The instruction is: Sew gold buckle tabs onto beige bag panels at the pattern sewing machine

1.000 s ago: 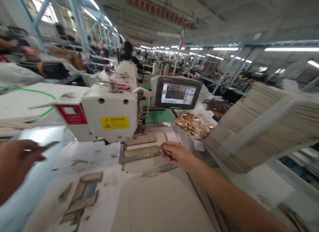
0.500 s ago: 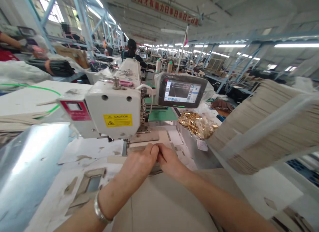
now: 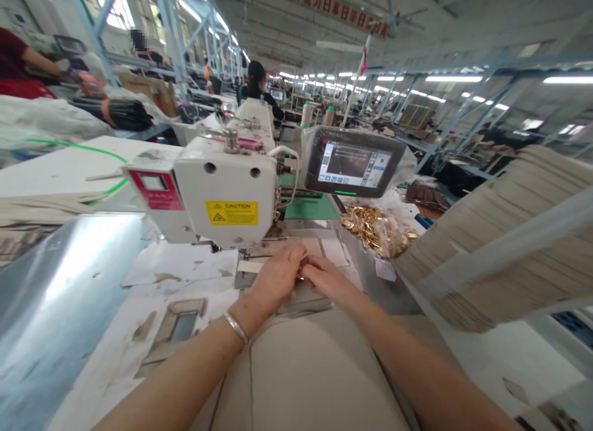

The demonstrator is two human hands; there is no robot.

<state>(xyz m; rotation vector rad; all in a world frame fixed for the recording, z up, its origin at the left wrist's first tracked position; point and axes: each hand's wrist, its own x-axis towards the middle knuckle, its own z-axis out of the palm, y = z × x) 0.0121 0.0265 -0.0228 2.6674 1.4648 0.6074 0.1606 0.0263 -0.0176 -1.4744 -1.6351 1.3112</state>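
Note:
My left hand (image 3: 278,276) and my right hand (image 3: 323,275) meet just right of and below the sewing machine head (image 3: 227,196). Both have their fingers closed together; a small shiny bit shows between them, too small to name. Below them lies a beige fabric piece (image 3: 315,369), with a clear-looking plate edge (image 3: 306,300) just under the fingers. A silver bracelet (image 3: 236,328) circles my left wrist. Behind my hands a pale strip (image 3: 250,267) lies by the machine's work area.
A lit control screen (image 3: 354,162) stands behind my hands. Gold metal pieces (image 3: 375,230) lie to its lower right, beside a large bundle of beige fabric (image 3: 504,239). A metal plate (image 3: 69,283) is at left. Other people work farther back.
The view has shifted, so the scene sits farther right. My hands remain together; the fingers have changed position, and a shiny bit now shows between them.

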